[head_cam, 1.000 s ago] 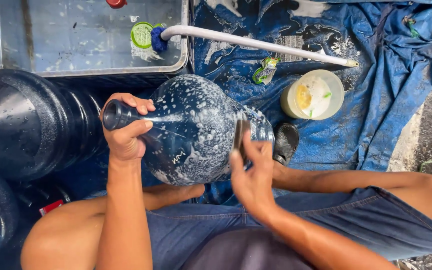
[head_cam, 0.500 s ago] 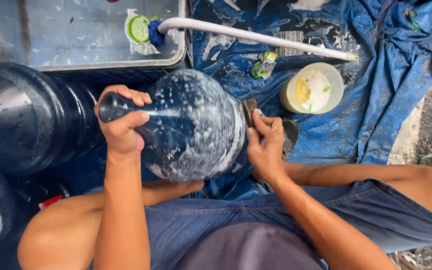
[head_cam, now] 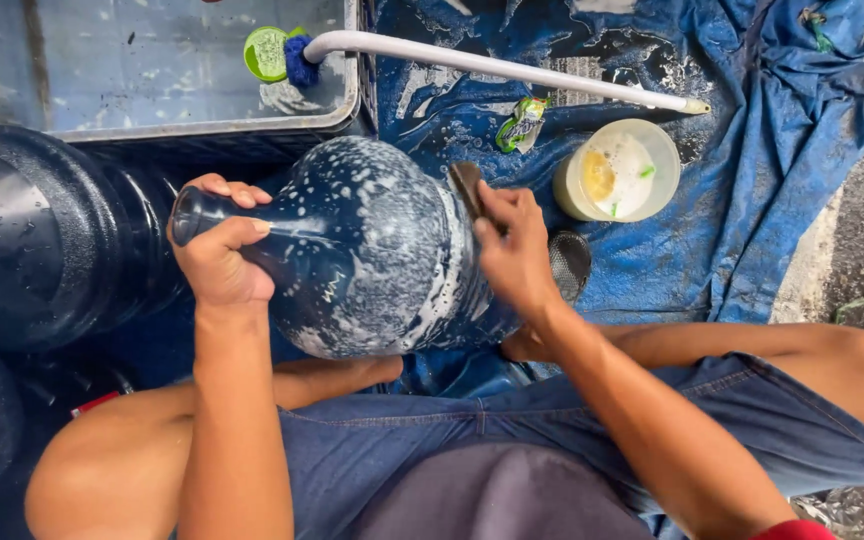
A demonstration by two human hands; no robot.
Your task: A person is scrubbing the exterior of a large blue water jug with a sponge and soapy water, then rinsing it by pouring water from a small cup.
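A large dark blue water jug (head_cam: pixel 372 250) lies on its side across my lap, coated in white soap foam. My left hand (head_cam: pixel 220 250) is closed around the jug's neck at the left. My right hand (head_cam: pixel 514 245) presses a dark scrubbing pad (head_cam: pixel 466 182) against the jug's upper right side. Only the pad's top edge shows above my fingers.
More dark jugs (head_cam: pixel 42 240) lie at the left. A grey tub (head_cam: pixel 152 70) sits at the top with a green cap (head_cam: pixel 264 52) and a white pipe (head_cam: pixel 492 65) reaching in. A pale bowl of soapy water (head_cam: pixel 618 170) rests on the blue tarp (head_cam: pixel 752 150).
My right hand slid with the pad from the jug's lower right side up to its upper side. My left hand kept its grip on the neck.
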